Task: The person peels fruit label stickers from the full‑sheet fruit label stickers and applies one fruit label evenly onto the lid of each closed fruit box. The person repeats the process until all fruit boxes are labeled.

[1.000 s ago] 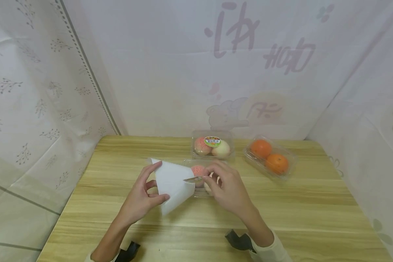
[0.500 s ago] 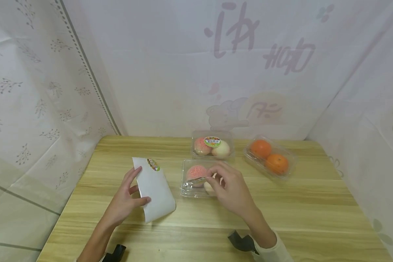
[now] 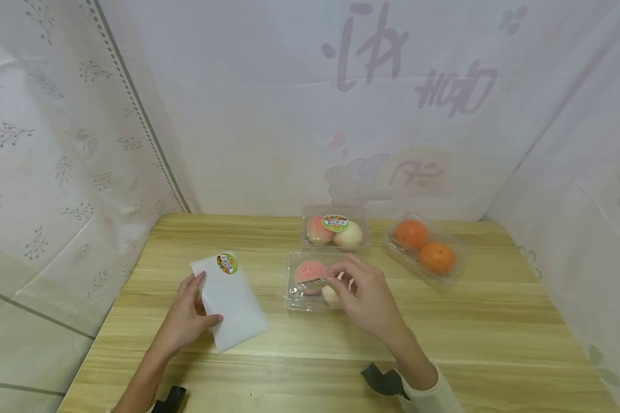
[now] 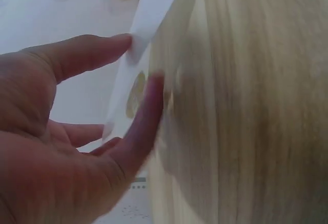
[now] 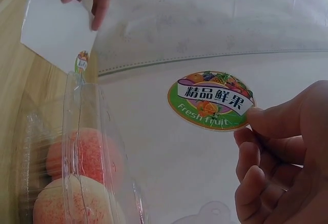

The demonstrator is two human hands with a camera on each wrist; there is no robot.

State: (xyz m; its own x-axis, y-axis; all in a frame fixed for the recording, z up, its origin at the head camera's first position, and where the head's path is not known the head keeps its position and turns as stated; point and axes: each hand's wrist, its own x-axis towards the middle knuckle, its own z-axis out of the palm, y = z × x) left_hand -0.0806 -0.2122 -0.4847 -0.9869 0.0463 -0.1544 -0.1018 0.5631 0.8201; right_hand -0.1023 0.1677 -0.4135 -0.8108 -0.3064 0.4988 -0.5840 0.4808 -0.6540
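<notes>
White backing sheet point(image 3: 235, 304) slants at the left of a wooden bench point(image 3: 289, 367), pinched along its left edge by a person's left hand point(image 3: 186, 315), thumb and fingers spread wide along that edge. Whether the sheet touches the bench cannot be told. One oval sticker point(image 3: 227, 264) sits on it near the top.

At the middle, a clear near box point(image 3: 291, 302) contains a pink fruit point(image 3: 310, 275) and a pale fruit point(image 3: 331, 296), both peach-like. The right hand point(image 3: 364, 292) comes in from about 4 o'clock, pinching a loose "Fresh fruit" label point(image 5: 212, 101) by its edge between thumb and finger, the other fingers curled. Seen from the right wrist, the label stands clear of the lid, printed face showing.

Counting from the near box, the backing sheet is between 8 and 9 o'clock. At 12 to 1, just behind, is a far box point(image 3: 363, 217), already wearing a matching label point(image 3: 335, 223); between 2 and 3 sits a box of oranges point(image 3: 436, 258).

Labelling the near box seems to be the step in hand, with the label peeled but not yet stuck. The next move probably calls for levelling it over the lid, lowering it and pressing it smooth.
</notes>
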